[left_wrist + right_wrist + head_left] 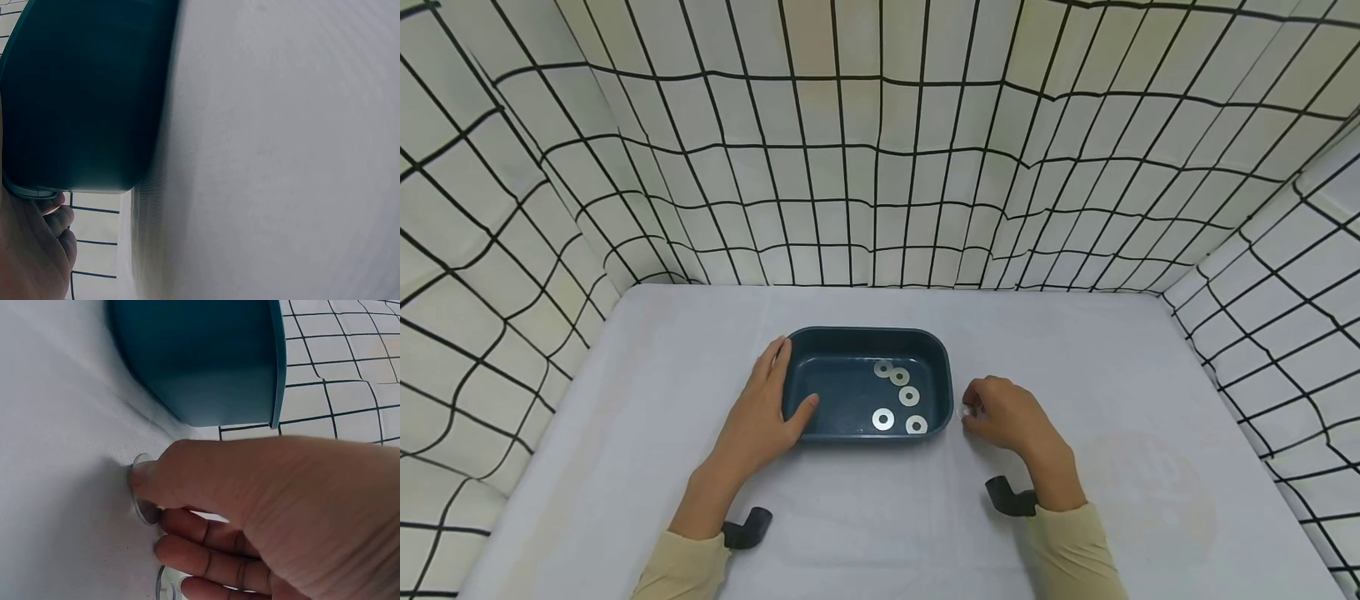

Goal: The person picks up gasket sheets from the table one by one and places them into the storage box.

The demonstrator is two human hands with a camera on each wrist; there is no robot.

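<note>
A dark blue-green rectangular tray sits on the white cloth with several flat, pale metal washers lying in its right half. My left hand holds the tray's left end, its thumb over the rim and its fingers along the outer side. Just outside the tray's right wall, my right hand pinches one washer on edge between thumb and fingers, near the cloth. In the right wrist view a second washer shows by the lower fingers; whether they hold it I cannot tell.
A white cloth covers the tabletop. White panels with a black grid net stand along the back and both sides. A black angled piece sits at the left wrist and a similar black piece at the right one.
</note>
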